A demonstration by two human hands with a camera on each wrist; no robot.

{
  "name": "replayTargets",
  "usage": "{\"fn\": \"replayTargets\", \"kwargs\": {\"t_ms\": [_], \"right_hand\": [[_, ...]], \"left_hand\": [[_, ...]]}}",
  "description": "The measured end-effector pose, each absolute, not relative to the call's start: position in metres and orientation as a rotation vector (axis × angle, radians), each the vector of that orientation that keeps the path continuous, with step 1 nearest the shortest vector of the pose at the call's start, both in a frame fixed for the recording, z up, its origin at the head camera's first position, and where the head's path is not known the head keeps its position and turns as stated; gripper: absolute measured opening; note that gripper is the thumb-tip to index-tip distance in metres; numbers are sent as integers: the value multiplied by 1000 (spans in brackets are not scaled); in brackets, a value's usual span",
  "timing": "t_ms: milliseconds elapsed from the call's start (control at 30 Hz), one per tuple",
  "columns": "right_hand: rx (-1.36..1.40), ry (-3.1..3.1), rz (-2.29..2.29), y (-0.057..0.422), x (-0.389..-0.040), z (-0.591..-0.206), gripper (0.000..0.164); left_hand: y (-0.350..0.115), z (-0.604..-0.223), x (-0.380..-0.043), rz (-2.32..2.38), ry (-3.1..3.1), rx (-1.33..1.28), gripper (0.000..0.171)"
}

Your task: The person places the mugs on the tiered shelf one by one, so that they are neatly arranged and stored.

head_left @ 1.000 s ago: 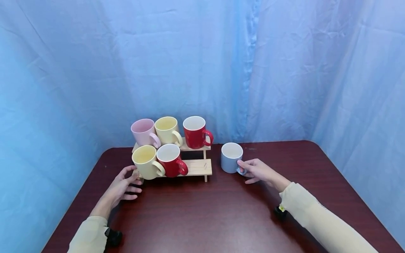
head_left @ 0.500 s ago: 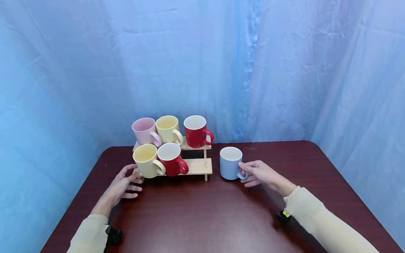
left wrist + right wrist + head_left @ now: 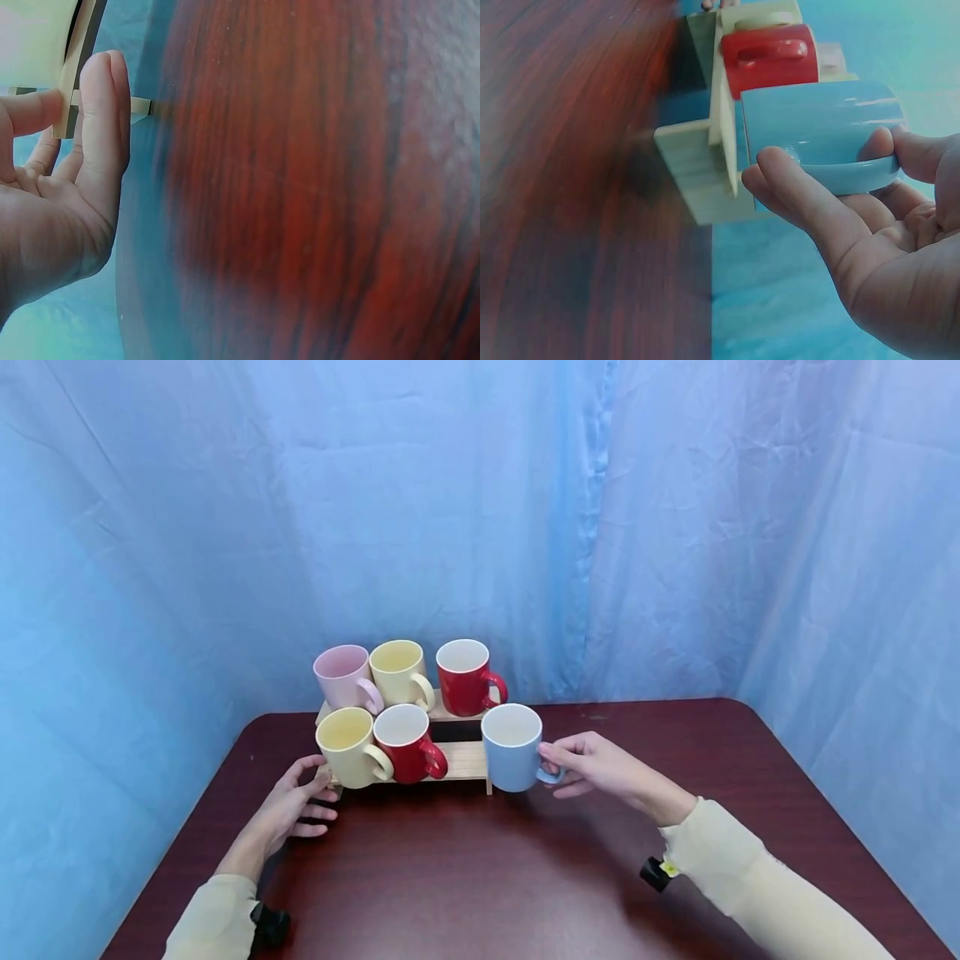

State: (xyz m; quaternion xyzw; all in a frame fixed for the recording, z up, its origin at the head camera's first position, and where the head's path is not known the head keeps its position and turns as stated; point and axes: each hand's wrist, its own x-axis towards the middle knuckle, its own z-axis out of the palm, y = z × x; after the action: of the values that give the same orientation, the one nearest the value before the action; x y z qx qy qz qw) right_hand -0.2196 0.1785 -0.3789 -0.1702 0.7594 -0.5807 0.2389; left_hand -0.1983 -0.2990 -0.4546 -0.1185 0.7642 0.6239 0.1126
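A light blue mug (image 3: 512,760) with a white inside hangs upright at the right end of the two-tier wooden rack (image 3: 461,761), covering part of its lower board. My right hand (image 3: 600,772) grips it by the handle, thumb on top, as the right wrist view also shows. My left hand (image 3: 288,806) pinches the left end of the rack's lower board between thumb and fingers. Closest to that hand is a front yellow mug (image 3: 343,752), then a red mug (image 3: 405,747). The upper board bears a pink mug (image 3: 341,681), another yellow mug (image 3: 393,672) and another red mug (image 3: 461,681).
The rack stands near the back of a dark red-brown wooden table (image 3: 465,877). Pale blue curtains (image 3: 480,510) hang behind the table and along both sides. Every mug's handle points to the right.
My right hand has carried the blue mug off the table, up and left to the rack's right end. The left hand keeps its place at the rack's left end.
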Motion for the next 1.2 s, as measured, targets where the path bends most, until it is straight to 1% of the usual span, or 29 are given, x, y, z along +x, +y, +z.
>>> {"fn": "replayTargets", "kwargs": {"t_ms": [300,500,700,967,1200], "right_hand": [[-527,2092,-1633,142,-234,-381,49],[-527,2098,-1636,127,-240,-385,49],[-516,2093,-1651,123,-241,-392,46],[-478,2141,-1627,123,-243,-400,48],[-482,2161,-1621,124,-248,-405,47]], "left_hand": [[-298,-451,-197,1835,2243,-343,58],[-301,-451,-196,1825,2245,-343,59],[-300,-454,-195,1817,2247,-346,60],[-301,-461,-198,1822,2236,-349,58],[-301,-459,-200,1809,2250,-349,58]]}}
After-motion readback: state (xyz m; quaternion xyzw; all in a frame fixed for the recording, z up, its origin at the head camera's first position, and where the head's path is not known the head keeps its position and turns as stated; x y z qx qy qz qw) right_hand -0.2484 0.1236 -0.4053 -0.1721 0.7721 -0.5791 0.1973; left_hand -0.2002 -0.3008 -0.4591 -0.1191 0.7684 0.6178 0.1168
